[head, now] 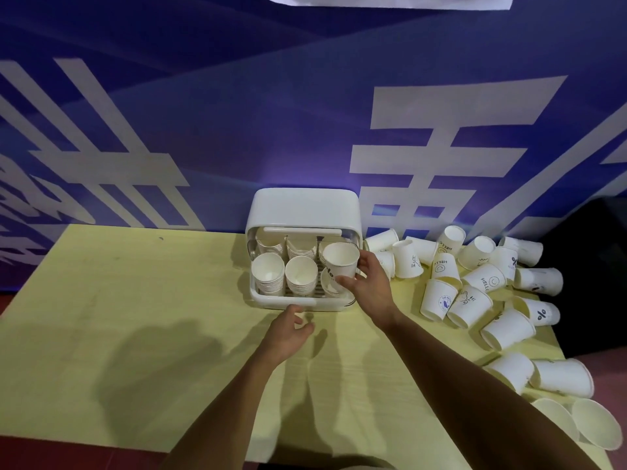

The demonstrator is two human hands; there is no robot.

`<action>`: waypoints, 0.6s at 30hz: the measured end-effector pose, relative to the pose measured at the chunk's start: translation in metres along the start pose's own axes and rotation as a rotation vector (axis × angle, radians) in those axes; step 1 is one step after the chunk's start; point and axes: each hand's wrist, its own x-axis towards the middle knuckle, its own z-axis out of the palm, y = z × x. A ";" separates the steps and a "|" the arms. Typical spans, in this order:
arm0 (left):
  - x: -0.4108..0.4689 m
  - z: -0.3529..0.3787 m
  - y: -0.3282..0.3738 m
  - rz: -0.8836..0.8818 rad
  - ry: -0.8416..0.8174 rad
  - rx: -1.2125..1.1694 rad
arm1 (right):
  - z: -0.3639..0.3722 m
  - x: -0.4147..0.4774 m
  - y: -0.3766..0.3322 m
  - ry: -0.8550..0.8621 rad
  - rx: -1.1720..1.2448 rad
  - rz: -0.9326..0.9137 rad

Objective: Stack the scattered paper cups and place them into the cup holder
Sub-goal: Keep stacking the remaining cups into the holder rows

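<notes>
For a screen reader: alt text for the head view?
The right hand holds a paper cup over the front right stack in the white cup holder; the left hand is near its front edge. Loose cups litter the yellow table at right.

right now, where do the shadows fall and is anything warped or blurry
Head view: dim, with a broad soft shadow on the yellow table left of the left hand; a bright patch on the blue banner behind the cup holder; wide-angle bend slants the banner lettering and stretches the scattered cups at lower right; the cup in the right hand is fairly sharp.
</notes>
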 end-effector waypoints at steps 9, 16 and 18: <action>0.002 -0.004 -0.012 -0.025 0.018 0.024 | 0.017 0.004 0.018 0.042 -0.105 0.024; 0.001 -0.001 -0.014 -0.010 0.016 0.063 | 0.020 0.005 0.015 0.023 -0.196 -0.005; 0.001 0.000 -0.014 -0.008 0.016 0.072 | 0.020 0.007 0.016 0.015 -0.251 -0.020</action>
